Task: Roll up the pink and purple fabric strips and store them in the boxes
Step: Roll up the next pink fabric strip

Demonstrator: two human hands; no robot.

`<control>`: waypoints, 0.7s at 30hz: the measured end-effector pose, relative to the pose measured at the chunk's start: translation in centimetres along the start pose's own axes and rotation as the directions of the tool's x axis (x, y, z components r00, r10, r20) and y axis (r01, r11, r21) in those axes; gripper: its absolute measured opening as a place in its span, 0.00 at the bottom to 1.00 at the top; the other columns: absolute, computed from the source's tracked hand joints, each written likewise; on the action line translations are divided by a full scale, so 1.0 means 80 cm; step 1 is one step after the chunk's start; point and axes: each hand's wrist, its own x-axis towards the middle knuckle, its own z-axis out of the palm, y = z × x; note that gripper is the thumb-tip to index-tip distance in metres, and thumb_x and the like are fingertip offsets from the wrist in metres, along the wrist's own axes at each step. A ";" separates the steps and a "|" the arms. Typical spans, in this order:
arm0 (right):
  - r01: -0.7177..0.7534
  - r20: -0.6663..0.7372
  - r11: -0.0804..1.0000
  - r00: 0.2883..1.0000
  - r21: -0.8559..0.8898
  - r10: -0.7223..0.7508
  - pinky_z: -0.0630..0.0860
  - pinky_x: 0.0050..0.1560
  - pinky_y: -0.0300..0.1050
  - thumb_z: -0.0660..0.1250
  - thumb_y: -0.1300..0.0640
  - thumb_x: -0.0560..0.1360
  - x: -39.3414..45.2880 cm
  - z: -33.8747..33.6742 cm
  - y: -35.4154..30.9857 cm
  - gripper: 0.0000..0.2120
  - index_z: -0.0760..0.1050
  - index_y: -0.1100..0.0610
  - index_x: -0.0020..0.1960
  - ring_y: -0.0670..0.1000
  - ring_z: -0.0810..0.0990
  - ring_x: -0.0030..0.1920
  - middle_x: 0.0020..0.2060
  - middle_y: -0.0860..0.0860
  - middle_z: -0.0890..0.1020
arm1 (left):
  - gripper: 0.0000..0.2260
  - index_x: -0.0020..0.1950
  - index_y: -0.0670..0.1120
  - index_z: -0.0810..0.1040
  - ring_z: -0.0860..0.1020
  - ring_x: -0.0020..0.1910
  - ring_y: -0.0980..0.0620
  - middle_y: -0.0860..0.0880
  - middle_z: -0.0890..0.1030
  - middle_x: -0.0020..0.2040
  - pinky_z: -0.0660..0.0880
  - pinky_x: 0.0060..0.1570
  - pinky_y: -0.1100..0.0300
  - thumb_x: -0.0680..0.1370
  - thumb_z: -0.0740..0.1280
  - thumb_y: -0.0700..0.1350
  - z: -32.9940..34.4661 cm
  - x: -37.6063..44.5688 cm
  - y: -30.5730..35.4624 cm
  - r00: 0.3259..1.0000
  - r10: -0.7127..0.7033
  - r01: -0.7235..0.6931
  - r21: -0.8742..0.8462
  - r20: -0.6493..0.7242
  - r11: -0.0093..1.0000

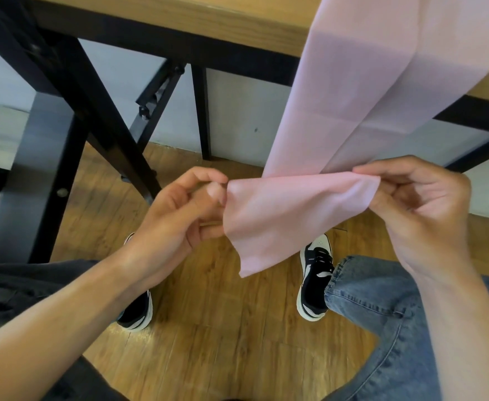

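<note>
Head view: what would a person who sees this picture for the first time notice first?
First, the pink fabric strip, which hangs from the wooden table at the upper right down to the middle. There the left hand and the right hand pinch its lower end by the two sides and hold it spread, one corner drooping. Below are a wooden floor and black-and-white shoes.

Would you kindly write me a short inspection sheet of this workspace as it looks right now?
Surface: wooden table on a black frame, seen from below its edge.
Job's things: pink fabric strip hangs off the table edge, its free end folded over between the hands; purple strip and boxes not in view.
Clutter: nothing seen.
Grippers: left hand pinches the strip's left edge; right hand pinches its right edge.
Cables: nothing seen.
Surroundings: wood-plank floor, pale wall, two black-and-white shoes.
</note>
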 end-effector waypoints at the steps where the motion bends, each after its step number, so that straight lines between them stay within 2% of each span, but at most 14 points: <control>1: -0.005 -0.005 1.000 1.000 -0.005 0.005 0.81 0.46 0.40 0.74 0.68 0.73 0.000 0.000 0.000 0.19 0.86 0.43 0.50 0.47 0.86 0.45 0.44 0.43 0.87 | 0.12 0.57 0.42 0.77 0.84 0.43 0.50 0.45 0.82 0.45 0.82 0.40 0.60 0.75 0.68 0.44 -0.001 0.000 -0.001 1.000 -0.004 0.004 0.018 -0.027 1.000; 5: -0.018 -0.006 1.000 1.000 0.017 0.019 0.80 0.46 0.39 0.75 0.64 0.72 0.000 0.001 -0.001 0.17 0.86 0.42 0.49 0.46 0.85 0.44 0.43 0.42 0.87 | 0.17 0.62 0.45 0.78 0.86 0.47 0.46 0.41 0.85 0.47 0.83 0.42 0.58 0.73 0.71 0.41 -0.006 0.002 -0.007 0.996 -0.036 0.038 0.034 -0.080 0.999; 9: -0.025 -0.035 0.999 0.999 0.031 0.026 0.80 0.47 0.40 0.77 0.51 0.72 -0.001 0.003 -0.005 0.08 0.86 0.41 0.49 0.46 0.85 0.44 0.44 0.42 0.87 | 0.20 0.69 0.46 0.77 0.84 0.50 0.49 0.45 0.82 0.47 0.82 0.45 0.59 0.76 0.68 0.40 -0.008 0.006 -0.006 0.997 -0.033 0.037 0.063 -0.067 0.997; 13: -0.045 -0.053 0.996 0.997 0.082 0.049 0.80 0.47 0.40 0.77 0.44 0.71 -0.001 0.008 -0.009 0.08 0.86 0.41 0.49 0.46 0.85 0.44 0.44 0.43 0.87 | 0.16 0.65 0.44 0.81 0.82 0.55 0.47 0.44 0.82 0.53 0.82 0.49 0.58 0.77 0.67 0.41 -0.006 0.003 -0.006 0.997 -0.072 0.072 0.073 -0.008 0.995; 15: -0.053 -0.052 0.993 0.997 0.106 0.059 0.80 0.46 0.40 0.77 0.43 0.70 -0.001 0.010 -0.011 0.09 0.86 0.41 0.49 0.45 0.85 0.43 0.44 0.42 0.87 | 0.15 0.64 0.43 0.82 0.83 0.57 0.44 0.41 0.82 0.59 0.83 0.50 0.57 0.78 0.66 0.41 -0.004 0.000 -0.004 0.994 -0.106 0.104 0.048 0.027 0.993; 17: -0.059 -0.058 0.991 0.996 0.122 0.067 0.80 0.46 0.39 0.77 0.43 0.70 -0.001 0.009 -0.011 0.09 0.86 0.42 0.49 0.44 0.85 0.43 0.43 0.42 0.87 | 0.14 0.63 0.43 0.82 0.83 0.58 0.42 0.39 0.82 0.60 0.83 0.50 0.55 0.81 0.63 0.40 -0.004 0.000 -0.002 0.991 -0.124 0.123 0.016 0.043 0.992; 19: -0.064 -0.062 0.988 0.995 0.141 0.073 0.80 0.46 0.38 0.78 0.43 0.69 -0.002 0.009 -0.012 0.09 0.86 0.42 0.49 0.43 0.85 0.44 0.43 0.42 0.87 | 0.14 0.63 0.43 0.82 0.83 0.58 0.41 0.41 0.82 0.60 0.83 0.50 0.55 0.83 0.60 0.36 -0.006 0.001 -0.001 0.994 -0.100 0.098 0.061 0.033 0.993; 21: -0.064 -0.063 0.987 0.995 0.150 0.074 0.80 0.47 0.39 0.78 0.43 0.69 -0.002 0.010 -0.010 0.09 0.86 0.43 0.48 0.43 0.85 0.44 0.44 0.42 0.87 | 0.15 0.64 0.43 0.80 0.83 0.58 0.42 0.44 0.82 0.61 0.83 0.50 0.55 0.81 0.62 0.31 -0.006 0.002 -0.002 0.999 -0.033 0.026 0.171 0.043 0.985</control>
